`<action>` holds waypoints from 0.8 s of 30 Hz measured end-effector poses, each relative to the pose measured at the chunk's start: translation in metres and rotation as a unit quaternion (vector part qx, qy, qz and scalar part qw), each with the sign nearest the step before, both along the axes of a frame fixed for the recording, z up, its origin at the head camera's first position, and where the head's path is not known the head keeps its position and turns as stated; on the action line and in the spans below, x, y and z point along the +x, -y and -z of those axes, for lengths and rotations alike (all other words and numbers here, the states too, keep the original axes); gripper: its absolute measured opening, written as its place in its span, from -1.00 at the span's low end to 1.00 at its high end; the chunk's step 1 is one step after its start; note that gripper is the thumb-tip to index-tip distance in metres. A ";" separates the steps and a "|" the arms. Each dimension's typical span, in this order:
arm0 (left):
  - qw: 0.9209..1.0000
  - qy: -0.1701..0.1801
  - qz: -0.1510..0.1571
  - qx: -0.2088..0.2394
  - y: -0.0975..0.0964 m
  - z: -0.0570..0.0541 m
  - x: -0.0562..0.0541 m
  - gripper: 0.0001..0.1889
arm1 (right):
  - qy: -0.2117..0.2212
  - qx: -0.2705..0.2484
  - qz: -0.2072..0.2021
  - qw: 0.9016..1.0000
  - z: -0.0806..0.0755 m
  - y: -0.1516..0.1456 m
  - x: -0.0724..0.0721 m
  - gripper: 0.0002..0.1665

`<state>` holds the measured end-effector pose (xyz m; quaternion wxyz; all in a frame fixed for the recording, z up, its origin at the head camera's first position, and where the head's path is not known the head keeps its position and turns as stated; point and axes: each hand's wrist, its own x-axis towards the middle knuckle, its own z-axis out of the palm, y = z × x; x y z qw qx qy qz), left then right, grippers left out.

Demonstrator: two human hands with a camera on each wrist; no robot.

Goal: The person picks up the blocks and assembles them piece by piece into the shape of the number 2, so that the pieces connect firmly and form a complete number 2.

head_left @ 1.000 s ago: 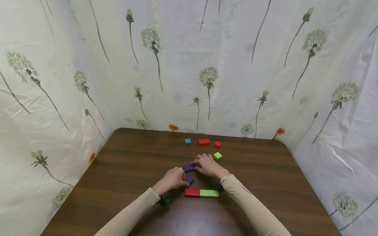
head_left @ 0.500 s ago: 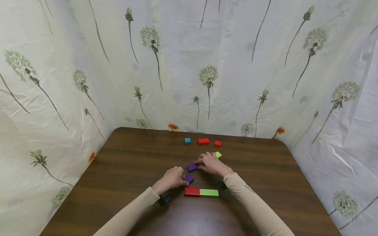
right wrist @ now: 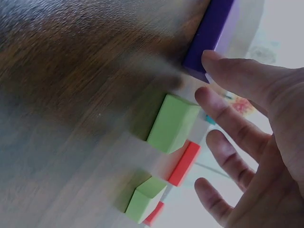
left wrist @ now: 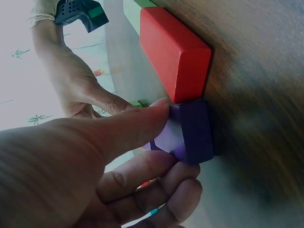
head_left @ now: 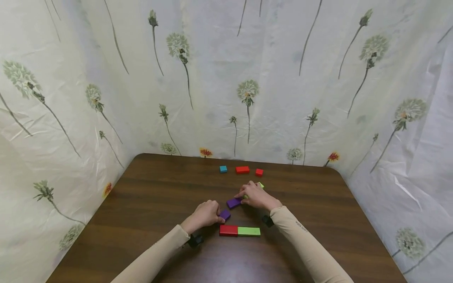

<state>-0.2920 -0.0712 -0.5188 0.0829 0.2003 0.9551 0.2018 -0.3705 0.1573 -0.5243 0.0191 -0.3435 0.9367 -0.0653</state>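
My left hand [head_left: 203, 214] pinches a small purple block [head_left: 225, 215] between thumb and fingers, on the table. In the left wrist view this purple block [left wrist: 192, 133] is close to the corner of a red block [left wrist: 178, 52]. My right hand [head_left: 256, 196] holds a longer purple block [head_left: 233, 203] by its right end, slightly farther back. Its thumb lies on the near side of that block [right wrist: 209, 40] in the right wrist view; the index finger is hidden. Toward me, the red block [head_left: 228, 230] and a green block [head_left: 249, 232] lie end to end.
At the table's far edge [head_left: 177, 157] lie a blue block [head_left: 223, 169], a long red block [head_left: 242, 169] and a small red block [head_left: 259, 172]. One green block [head_left: 261, 185] shows behind my right hand; another green block [right wrist: 173, 123] sits by its fingers. Patterned curtains stand behind.
My right hand has slid the longer purple block to the right, away from the small one, and slightly turned it. My left hand keeps its place on the small purple block.
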 end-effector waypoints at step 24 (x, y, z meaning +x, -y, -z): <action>1.000 -0.007 0.005 0.007 0.002 -0.001 0.001 -0.50 | 0.004 -0.016 -0.006 1.000 -0.001 0.000 0.008 -0.68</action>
